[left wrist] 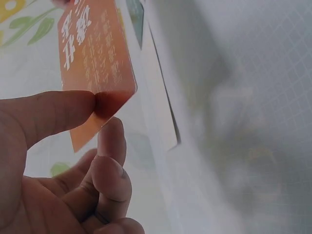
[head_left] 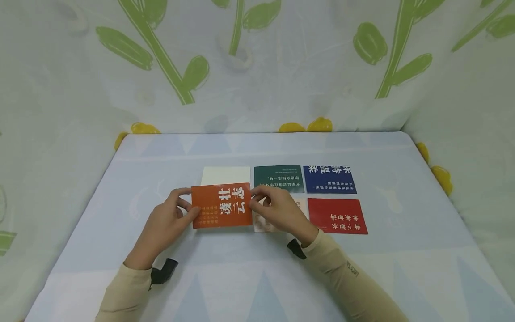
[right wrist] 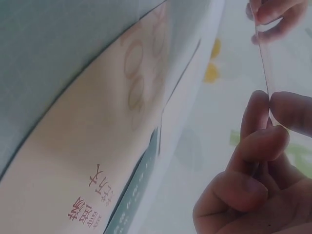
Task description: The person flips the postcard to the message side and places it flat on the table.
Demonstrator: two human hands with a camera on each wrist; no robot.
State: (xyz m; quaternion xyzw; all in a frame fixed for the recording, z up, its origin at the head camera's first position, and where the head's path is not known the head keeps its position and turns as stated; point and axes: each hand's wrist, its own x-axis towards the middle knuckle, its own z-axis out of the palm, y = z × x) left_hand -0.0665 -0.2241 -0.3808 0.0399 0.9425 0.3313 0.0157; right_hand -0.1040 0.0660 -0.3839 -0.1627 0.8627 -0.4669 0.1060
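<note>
An orange card [head_left: 221, 205] with white lettering is held up off the table between both hands. At its left edge my left hand [head_left: 165, 223] pinches it, thumb on the printed face, as the left wrist view also shows. My right hand [head_left: 277, 208] pinches the opposite edge between thumb and index finger. Behind the orange card lies a white card [head_left: 226, 175], partly covered from view. A cream card [head_left: 263, 225] with brown print lies under my right hand, which hides much of it; its red lettering shows in the right wrist view.
To the right lie a green card [head_left: 277, 175], a dark blue card [head_left: 330, 180] and a red card [head_left: 337, 216], flat in two rows with the others. The table [head_left: 402, 268] has a pale blue patterned cover. Leaf-printed cloth [head_left: 297, 80] hangs behind and at both sides.
</note>
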